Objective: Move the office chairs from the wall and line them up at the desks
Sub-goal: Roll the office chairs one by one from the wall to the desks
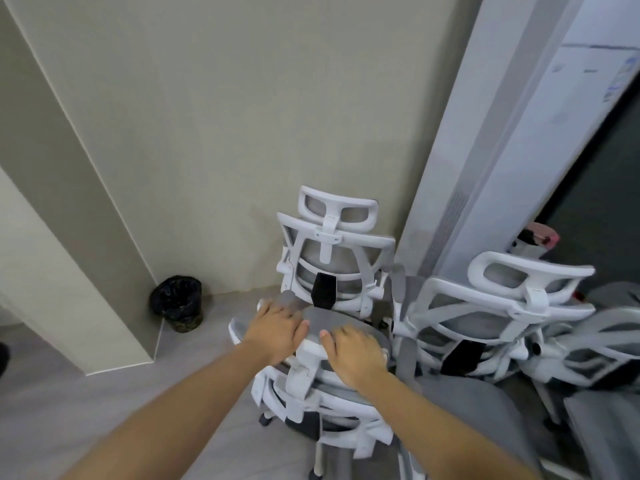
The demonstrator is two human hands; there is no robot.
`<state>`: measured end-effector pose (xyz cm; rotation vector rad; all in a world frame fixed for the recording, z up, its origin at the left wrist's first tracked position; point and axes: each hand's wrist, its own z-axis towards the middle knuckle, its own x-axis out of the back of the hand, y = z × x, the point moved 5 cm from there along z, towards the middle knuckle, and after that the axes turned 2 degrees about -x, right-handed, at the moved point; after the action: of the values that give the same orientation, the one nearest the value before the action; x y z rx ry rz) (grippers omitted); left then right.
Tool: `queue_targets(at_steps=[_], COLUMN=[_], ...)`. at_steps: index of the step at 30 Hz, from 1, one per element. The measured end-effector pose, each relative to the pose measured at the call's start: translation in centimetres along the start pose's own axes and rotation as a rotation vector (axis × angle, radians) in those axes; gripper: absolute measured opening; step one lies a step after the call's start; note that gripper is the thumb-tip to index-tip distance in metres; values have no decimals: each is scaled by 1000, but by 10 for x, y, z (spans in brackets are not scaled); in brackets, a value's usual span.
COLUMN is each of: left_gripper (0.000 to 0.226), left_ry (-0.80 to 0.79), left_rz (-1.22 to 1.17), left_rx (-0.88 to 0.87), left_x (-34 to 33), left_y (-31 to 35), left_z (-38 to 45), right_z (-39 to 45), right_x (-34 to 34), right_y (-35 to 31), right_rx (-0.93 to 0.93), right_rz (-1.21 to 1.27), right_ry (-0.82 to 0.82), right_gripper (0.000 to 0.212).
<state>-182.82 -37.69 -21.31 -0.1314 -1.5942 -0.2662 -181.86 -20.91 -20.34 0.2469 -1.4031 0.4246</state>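
Both hands (277, 329) gripping chair headrest (325, 323)

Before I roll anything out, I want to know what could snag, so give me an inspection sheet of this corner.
Surface: grey wood-look floor, bare left of the chairs.
Job's things: nearest chair, white frame with grey mesh, its back to the camera; second chair behind it by the wall; third chair on the right, more chairs crowded past it.
Clutter: black bin with a black liner in the wall corner.
Hands: left hand and right hand both grip the top of the nearest chair.
Cables: nothing seen.
Surroundings: beige wall; tall white standing unit right of the second chair.
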Motion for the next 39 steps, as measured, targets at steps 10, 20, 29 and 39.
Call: queue_targets(at_steps=[10, 20, 29, 39], left_gripper=[29, 33, 30, 36], left_ry=[358, 365, 460, 437], left_rz=[-72, -60, -10, 37], left_rx=[-76, 53, 295, 611], left_x=[-10, -14, -21, -34], left_y=[-2, 42, 93, 168], left_z=[-10, -63, -164, -333], right_z=[-11, -50, -116, -229], right_x=[-19, -13, -4, 5], right_y=[8, 21, 2, -56], right_rx=[-53, 84, 332, 617], right_rz=[-30, 18, 99, 147], right_ry=[249, 206, 168, 81], right_gripper=[48, 46, 43, 41])
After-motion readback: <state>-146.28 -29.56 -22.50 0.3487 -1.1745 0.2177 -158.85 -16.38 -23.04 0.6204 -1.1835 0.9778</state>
